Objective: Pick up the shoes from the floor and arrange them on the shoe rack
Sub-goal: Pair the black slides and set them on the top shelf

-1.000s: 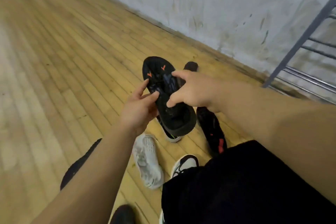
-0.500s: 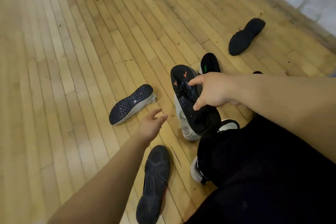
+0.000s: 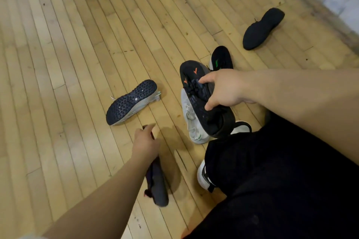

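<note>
The left hand [image 3: 144,141] covers the front end of a dark shoe [image 3: 158,186], itself too smeared by blur for me to read any detail. The black shoe [image 3: 202,99] in the right hand [image 3: 223,89] hides much of a white shoe [image 3: 191,120]; I see only one end of a green-marked shoe [image 3: 221,58] behind them.

no legible text, orange chevrons on black shoe [image 3: 196,99], green marks on second shoe [image 3: 221,60]

Shoe [image 3: 132,102] left of sneaker [image 3: 194,132] (apparently apart).

floor [image 3: 68,54]: worn wood planks | overturned shoe sole [image 3: 132,101]: studded rubber | trousers [image 3: 281,180]: cloth
</note>
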A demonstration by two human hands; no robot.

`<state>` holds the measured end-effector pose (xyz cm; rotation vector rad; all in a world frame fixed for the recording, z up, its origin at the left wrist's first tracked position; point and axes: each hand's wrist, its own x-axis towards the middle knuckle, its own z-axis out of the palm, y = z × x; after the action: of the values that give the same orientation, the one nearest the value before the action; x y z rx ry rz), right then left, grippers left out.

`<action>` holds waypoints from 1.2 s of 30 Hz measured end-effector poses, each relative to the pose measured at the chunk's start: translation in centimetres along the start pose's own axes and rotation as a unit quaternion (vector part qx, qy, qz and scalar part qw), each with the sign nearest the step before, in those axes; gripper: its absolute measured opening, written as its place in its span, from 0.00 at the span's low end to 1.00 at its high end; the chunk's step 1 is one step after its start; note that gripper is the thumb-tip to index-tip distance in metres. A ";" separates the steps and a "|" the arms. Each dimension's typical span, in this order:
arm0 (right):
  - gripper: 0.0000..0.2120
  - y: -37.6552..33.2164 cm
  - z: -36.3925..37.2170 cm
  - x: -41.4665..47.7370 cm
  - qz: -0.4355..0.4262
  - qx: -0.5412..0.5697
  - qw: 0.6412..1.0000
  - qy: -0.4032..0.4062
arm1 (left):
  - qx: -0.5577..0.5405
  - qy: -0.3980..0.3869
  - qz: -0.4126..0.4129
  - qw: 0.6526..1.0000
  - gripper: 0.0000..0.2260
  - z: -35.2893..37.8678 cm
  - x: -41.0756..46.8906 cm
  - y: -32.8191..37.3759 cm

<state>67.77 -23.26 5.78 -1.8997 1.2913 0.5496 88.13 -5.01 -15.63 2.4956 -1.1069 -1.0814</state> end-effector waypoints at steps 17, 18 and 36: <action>0.43 1.1 -0.4 -0.5 0.023 -0.058 0.998 -0.023 | -0.110 -0.147 -0.129 0.975 0.53 5.4 -2.0 -2.6; 0.43 1.2 -0.4 -0.5 0.024 -0.058 0.998 -0.023 | -0.111 -0.145 -0.126 0.975 0.53 5.4 -2.1 -2.5; 0.41 11.3 -11.4 -1.5 0.084 -0.018 0.995 0.052 | 0.231 -0.160 0.026 0.959 0.10 -0.3 8.1 15.6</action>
<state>56.05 -33.54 9.95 -1.8805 1.5292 0.5684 83.23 -21.63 -12.84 2.6640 -1.6782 -1.3823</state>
